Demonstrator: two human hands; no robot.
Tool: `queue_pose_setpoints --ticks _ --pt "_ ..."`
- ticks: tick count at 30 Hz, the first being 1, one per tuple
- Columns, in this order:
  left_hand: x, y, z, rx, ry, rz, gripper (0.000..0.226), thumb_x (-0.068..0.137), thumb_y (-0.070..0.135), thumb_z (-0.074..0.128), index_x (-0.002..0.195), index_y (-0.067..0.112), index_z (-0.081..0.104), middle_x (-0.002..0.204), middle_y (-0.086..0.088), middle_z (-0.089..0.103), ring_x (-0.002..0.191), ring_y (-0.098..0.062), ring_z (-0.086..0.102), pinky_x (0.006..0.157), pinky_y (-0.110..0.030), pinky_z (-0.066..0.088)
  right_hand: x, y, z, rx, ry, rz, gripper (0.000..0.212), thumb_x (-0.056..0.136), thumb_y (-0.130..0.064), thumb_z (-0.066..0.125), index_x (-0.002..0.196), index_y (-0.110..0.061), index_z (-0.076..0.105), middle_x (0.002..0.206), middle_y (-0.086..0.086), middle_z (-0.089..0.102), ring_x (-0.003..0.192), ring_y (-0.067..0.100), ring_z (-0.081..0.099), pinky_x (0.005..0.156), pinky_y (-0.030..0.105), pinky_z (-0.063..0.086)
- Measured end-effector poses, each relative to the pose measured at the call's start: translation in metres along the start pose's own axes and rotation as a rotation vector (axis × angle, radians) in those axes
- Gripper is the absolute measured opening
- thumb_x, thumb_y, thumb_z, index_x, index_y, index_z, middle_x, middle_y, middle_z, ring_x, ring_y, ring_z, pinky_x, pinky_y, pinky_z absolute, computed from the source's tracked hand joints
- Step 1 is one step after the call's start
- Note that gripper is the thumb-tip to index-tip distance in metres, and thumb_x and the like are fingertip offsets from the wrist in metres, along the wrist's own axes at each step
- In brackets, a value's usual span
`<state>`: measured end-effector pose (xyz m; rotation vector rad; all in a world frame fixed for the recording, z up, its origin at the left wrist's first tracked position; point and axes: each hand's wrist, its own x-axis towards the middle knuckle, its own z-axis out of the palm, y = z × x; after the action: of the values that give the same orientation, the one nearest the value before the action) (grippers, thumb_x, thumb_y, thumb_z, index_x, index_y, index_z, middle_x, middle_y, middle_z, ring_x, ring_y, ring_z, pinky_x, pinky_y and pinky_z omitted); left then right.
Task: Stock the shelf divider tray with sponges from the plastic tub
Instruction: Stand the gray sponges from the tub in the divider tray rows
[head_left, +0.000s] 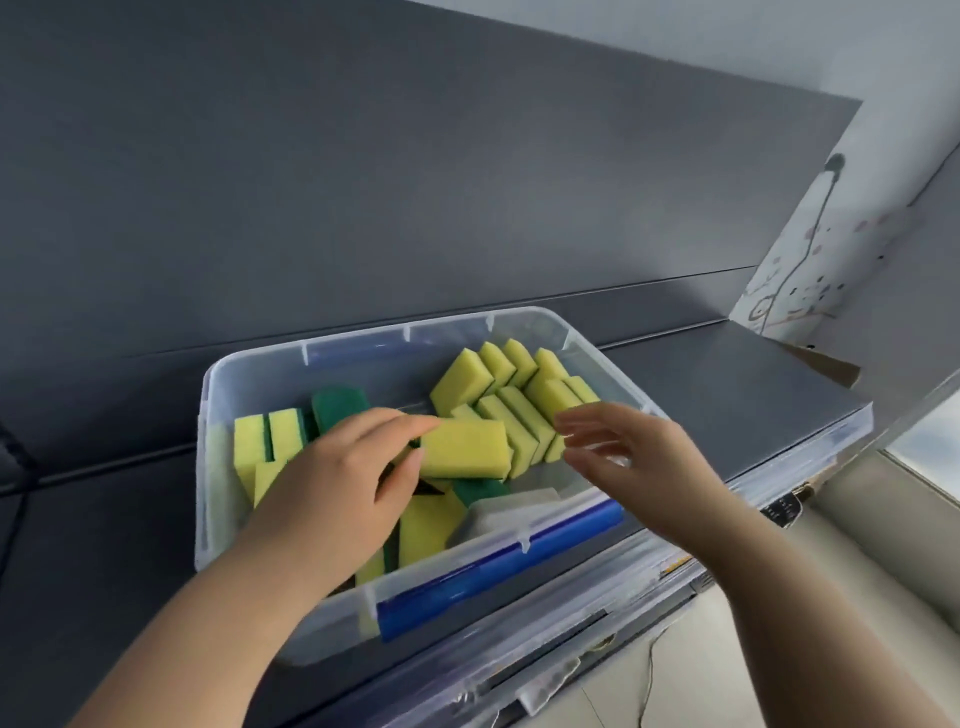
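- Head view: the left hand (343, 478) pinches a yellow sponge (467, 449) between thumb and fingers, holding it above the pile, probably to carry it out for stocking.
- The right hand (639, 457) hovers just beside it with fingers spread and empty, seemingly ready to receive it.
- The clear plastic tub (249, 358) sits on a grey shelf (727, 384). A row of sponges (524, 389) stands on edge far right, and loose sponges (265, 441) lie at left.
- I cannot make out the divider tray.

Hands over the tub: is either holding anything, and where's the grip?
The left hand pinches a yellow sponge by its left end. The right hand is open, holding nothing.
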<state>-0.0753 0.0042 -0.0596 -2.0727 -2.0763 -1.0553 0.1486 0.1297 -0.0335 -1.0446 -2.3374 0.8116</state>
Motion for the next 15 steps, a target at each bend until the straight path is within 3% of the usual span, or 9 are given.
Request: queue_pose_setpoints --ticks 3,6,8,12,15 --pt "0.004 -0.009 -0.001 0.034 0.014 -0.099 0.031 0.086 0.017 0.057 0.116 0.019 0.063 0.109 0.003 0.064 0.094 -0.008 0.058 0.08 -0.015 0.038 0.037 -0.002 0.004 -0.038 -0.391 -0.012 0.029 0.081 -0.025 0.069 0.106 -0.036 0.061 0.098 -0.023 0.063 0.09 -0.009 0.059 0.085 0.014 0.049" --pt "0.003 -0.013 0.0 0.07 0.082 -0.195 0.029 0.085 0.012 0.06 0.113 0.018 0.065 0.107 0.004 0.064 0.095 -0.01 0.058 0.081 -0.023 0.04 0.069 -0.003 0.018 -0.144 -0.797 -0.088 0.032 0.08 -0.029 0.069 0.11 -0.035 0.061 0.1 -0.025 0.061 0.092 -0.008 0.058 0.083 0.013 0.046" --pt "0.001 -0.011 0.0 0.096 0.132 -0.261 0.028 0.087 0.019 0.055 0.114 0.021 0.065 0.106 0.01 0.061 0.097 -0.004 0.054 0.083 -0.023 0.039 0.085 -0.002 0.028 -0.221 -0.954 -0.145 0.038 0.078 -0.032 0.072 0.114 -0.032 0.06 0.104 -0.021 0.061 0.094 -0.004 0.057 0.085 0.018 0.044" --pt "-0.001 -0.001 0.002 0.153 0.184 -0.379 0.034 0.088 0.035 0.044 0.115 0.025 0.064 0.109 0.015 0.061 0.103 -0.004 0.054 0.086 -0.023 0.039 0.106 0.006 0.044 -0.371 -1.005 -0.325 0.042 0.083 -0.028 0.065 0.123 -0.032 0.052 0.11 -0.014 0.061 0.096 0.008 0.057 0.087 0.027 0.047" --pt "0.002 0.01 0.007 0.23 0.243 -0.427 0.025 0.094 0.03 0.049 0.112 0.023 0.065 0.107 0.014 0.061 0.103 -0.005 0.054 0.086 -0.026 0.041 0.117 0.009 0.045 -0.423 -0.859 -0.47 0.046 0.09 -0.015 0.05 0.131 -0.035 0.043 0.117 -0.009 0.06 0.097 0.014 0.057 0.086 0.031 0.05"
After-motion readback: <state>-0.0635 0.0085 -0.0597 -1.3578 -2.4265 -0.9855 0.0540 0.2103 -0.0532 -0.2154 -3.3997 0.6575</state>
